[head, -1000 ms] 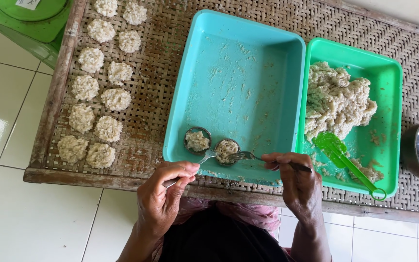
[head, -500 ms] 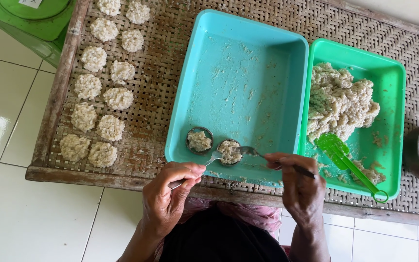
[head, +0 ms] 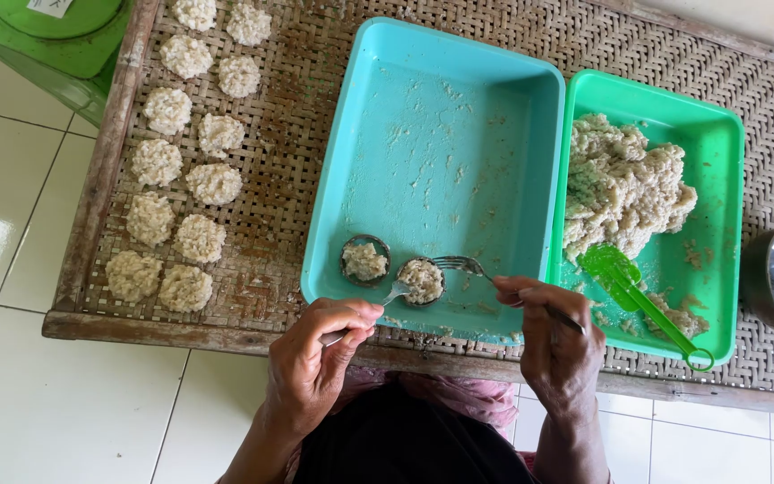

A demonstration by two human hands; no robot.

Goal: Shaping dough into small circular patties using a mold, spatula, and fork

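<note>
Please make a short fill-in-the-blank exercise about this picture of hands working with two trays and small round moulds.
1. The right hand holds a ____ over the filled round mould.
2. Both round moulds stand inside the ____ tray.
3. The big heap of pale mixture lies in the ____ tray.
4. The shaped patties lie on the woven mat, to the ____ of both trays.

Missing words: fork; blue; green; left

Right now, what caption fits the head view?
Two hands press mixture into a round mould with fork and spoon.
</note>
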